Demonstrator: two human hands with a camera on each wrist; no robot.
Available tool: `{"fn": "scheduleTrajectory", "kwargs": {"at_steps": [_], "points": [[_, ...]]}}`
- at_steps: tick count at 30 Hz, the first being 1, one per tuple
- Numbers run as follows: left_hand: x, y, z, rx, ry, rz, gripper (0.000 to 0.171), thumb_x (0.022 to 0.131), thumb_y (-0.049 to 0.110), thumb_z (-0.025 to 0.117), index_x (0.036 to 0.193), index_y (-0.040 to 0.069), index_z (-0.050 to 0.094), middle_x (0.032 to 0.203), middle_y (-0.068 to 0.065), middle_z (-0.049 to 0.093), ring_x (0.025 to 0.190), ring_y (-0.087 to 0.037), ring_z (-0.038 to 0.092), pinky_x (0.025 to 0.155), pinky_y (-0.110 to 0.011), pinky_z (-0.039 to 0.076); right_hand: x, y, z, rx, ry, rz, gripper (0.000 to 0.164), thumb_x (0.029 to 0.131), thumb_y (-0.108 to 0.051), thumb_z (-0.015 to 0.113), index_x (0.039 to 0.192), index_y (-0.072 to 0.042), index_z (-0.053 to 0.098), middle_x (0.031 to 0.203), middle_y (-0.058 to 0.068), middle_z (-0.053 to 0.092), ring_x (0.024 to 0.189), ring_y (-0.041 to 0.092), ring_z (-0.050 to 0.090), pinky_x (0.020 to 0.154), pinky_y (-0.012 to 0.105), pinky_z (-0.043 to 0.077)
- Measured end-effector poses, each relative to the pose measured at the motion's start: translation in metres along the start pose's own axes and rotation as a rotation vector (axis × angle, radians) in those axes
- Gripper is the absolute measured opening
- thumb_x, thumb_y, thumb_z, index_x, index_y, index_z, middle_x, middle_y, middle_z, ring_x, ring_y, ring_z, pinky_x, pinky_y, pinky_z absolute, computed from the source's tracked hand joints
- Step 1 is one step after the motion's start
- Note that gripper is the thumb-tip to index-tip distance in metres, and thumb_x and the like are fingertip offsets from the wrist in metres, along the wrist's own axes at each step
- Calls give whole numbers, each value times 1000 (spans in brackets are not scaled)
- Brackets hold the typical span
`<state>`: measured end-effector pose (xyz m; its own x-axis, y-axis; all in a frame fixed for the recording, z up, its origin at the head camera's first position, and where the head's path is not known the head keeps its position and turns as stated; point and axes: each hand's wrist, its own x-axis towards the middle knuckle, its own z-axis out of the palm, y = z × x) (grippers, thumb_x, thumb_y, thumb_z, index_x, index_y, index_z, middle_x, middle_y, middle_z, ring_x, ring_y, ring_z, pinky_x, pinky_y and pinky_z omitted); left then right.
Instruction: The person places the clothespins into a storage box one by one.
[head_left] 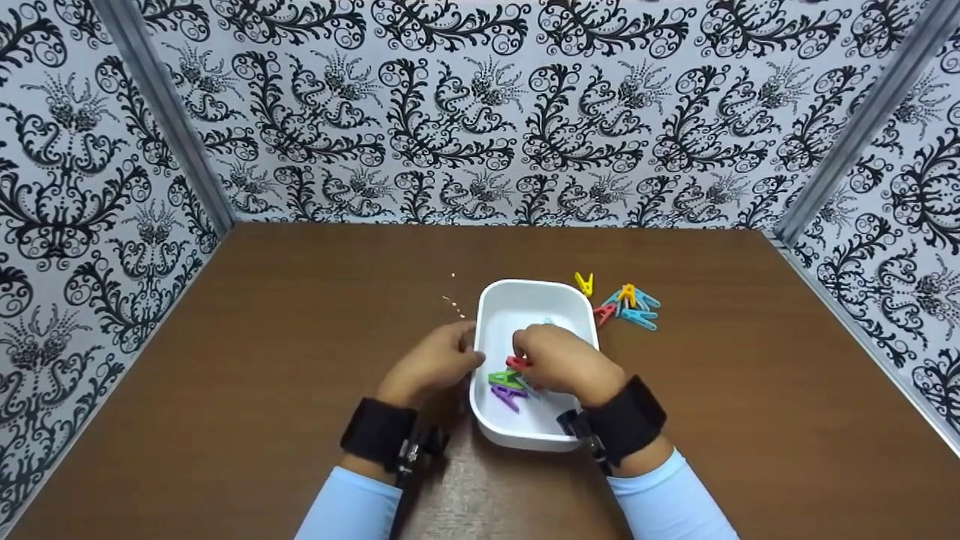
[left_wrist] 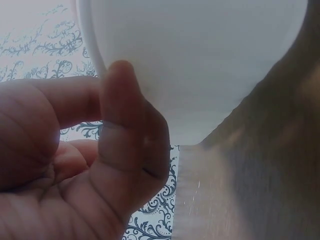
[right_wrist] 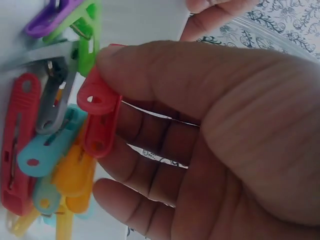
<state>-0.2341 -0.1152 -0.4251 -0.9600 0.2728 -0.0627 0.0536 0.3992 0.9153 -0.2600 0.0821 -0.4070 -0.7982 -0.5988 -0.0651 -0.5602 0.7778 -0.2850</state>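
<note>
Red clip [right_wrist: 100, 100] pinched in my right hand [head_left: 566, 360], inside white box [head_left: 510, 307]. My left hand [head_left: 439, 356] grips left edge of box. Purple clip [head_left: 509, 394] and green clip [head_left: 503, 379] lie in near part of box, close to right hand. Outside box, near its far right corner: yellow clip [head_left: 585, 285], orange clip [head_left: 627, 294], blue clips [head_left: 640, 319], second red clip [head_left: 604, 312], all on brown table [head_left: 300, 315].
</note>
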Motion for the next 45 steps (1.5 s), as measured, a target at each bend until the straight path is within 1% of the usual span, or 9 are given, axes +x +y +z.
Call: {"fn": "scheduleTrajectory", "kwargs": {"at_steps": [4, 11, 14, 23, 29, 33, 36, 40, 45], "points": [[1, -1, 0, -19, -9, -1, 45, 92, 2, 58, 136, -5, 53, 115, -18, 62, 97, -22, 59, 84, -33, 50, 0, 0, 2, -9, -6, 23, 13, 84, -8, 76, 89, -6, 65, 72, 2, 56, 68, 22, 52, 65, 36, 47], [0, -2, -2, 2, -31, 37, 38, 92, 0, 56, 130, -5, 56, 82, -6, 56, 71, -16, 54, 60, -25, 45, -1, 1, 2, -46, 1, -5, 18, 81, -8, 78, 92, -5, 65, 75, 5, 58, 70, 23, 51, 68, 39, 46], [0, -2, -1, -16, -32, 25, 40, 93, 0, 56, 132, -4, 55, 79, -5, 55, 68, -16, 55, 58, -25, 47, -1, 1, 2, -44, 5, -13, 21, 82, -11, 79, 96, -3, 66, 78, 7, 60, 71, 24, 51, 70, 40, 47], [0, 0, 0, -30, -28, -20, 44, 93, 0, 57, 136, -3, 53, 88, -12, 60, 77, -21, 62, 62, -29, 54, -1, -1, -3, -10, -20, 41, 35, 80, -7, 78, 112, -1, 67, 87, 6, 62, 76, 23, 53, 74, 38, 48], [-1, 1, 0, -55, -36, -31, 45, 93, 0, 56, 137, -2, 52, 96, -18, 62, 81, -24, 64, 64, -31, 56, -2, -2, -6, -8, -17, 49, 41, 80, -13, 78, 118, -3, 65, 91, 6, 60, 80, 23, 53, 76, 38, 49], [-1, 0, 0, -49, -37, -34, 45, 93, 0, 57, 137, -2, 52, 94, -15, 61, 80, -23, 64, 64, -32, 56, -3, -3, -7, 1, 8, 52, 49, 81, -22, 78, 124, -4, 64, 105, 11, 60, 94, 27, 54, 87, 40, 49], [0, -1, -1, -42, -36, -21, 44, 92, 0, 57, 136, -2, 53, 90, -13, 60, 78, -22, 63, 63, -31, 57, -5, -4, -9, -4, 41, 32, 56, 80, -24, 77, 130, -4, 62, 125, 19, 57, 114, 35, 51, 100, 45, 44], [1, -2, -1, -32, -36, 6, 46, 91, -1, 57, 137, -3, 53, 82, -8, 56, 72, -18, 60, 60, -29, 56, -8, -4, -11, 14, 62, 10, 65, 79, -23, 76, 137, -3, 57, 147, 26, 42, 137, 43, 36, 113, 50, 30], [1, -2, -1, -29, -41, 3, 46, 91, 0, 57, 137, -2, 53, 81, -7, 56, 71, -19, 60, 59, -29, 55, -11, -5, -17, 58, 51, 4, 71, 81, -20, 77, 144, -4, 50, 156, 25, 29, 144, 44, 22, 118, 51, 20]]}}
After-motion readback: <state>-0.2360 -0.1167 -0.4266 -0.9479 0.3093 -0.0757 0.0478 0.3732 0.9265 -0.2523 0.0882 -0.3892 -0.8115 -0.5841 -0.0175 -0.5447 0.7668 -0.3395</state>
